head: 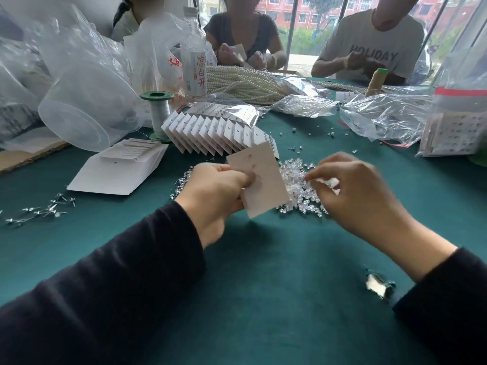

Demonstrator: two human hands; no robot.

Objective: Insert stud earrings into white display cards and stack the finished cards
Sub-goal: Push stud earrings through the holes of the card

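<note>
- Holding a white display card (259, 180), the left hand (218, 191) pinches its left edge, thumb on the front face and fingers curled behind.
- Card is off the table, tilted with its top leaning right. Small holes show in its upper half, and its right edge overlaps the earring pile.
- Right hand (353, 191) hovers over the right side of the pile with thumb and forefinger tips pressed together. It is motion-blurred, so I cannot tell if a stud sits between them.
- Pile of clear stud earrings (297, 188) lies on the green tablecloth (263, 285), between the two hands and partly behind the card.
- Finished cards (218, 135) stand in a fanned, overlapping row just beyond the held card, leaning on one another.
- Blank card stack (118, 169) sits in an open white paper wrapper, left of the fanned row.
- Loose metal pins (44, 209) are scattered at the far left edge of the cloth.
- Green-flanged thread spool (158, 111) stands upright behind the fanned row, near its left end.
- Clear bottle (194, 61) with red characters on its label stands upright behind the spool.
- Clear plastic tub (87, 106) lies tipped on its side at the left, among crumpled bags.
- Pearl strands (242, 83) are heaped mid-table beyond the cards.
- Clear plastic bags (382, 114) lie at the right, with a few stray studs on the cloth near them.
- Small tear in the cloth (379, 285) shows near the right forearm.
- Two people sit across the table, hands raised and busy with small items.
</note>
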